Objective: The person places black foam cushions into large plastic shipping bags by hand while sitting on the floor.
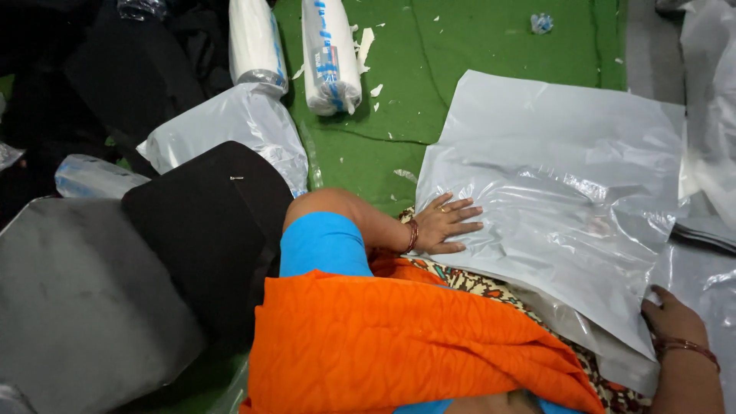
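A big clear plastic bag (pixel 567 192) lies flat across the green floor mat (pixel 468 54) and over my lap. My left hand (pixel 447 225) rests palm down on the bag's left edge, fingers spread, a bangle on the wrist. At the lower right, my right hand (pixel 673 316) pinches the bag's near corner, also with a bangle on its wrist. An orange cloth (pixel 383 345) and a blue sleeve (pixel 322 244) cover my lap and left arm.
Two white wrapped rolls (pixel 330 54) lie on the mat at the top, with paper scraps around them. A black folded cloth (pixel 203 222), a grey sheet (pixel 77 307) and more clear bags (pixel 230 126) sit to the left. More plastic is piled at the right edge (pixel 713 115).
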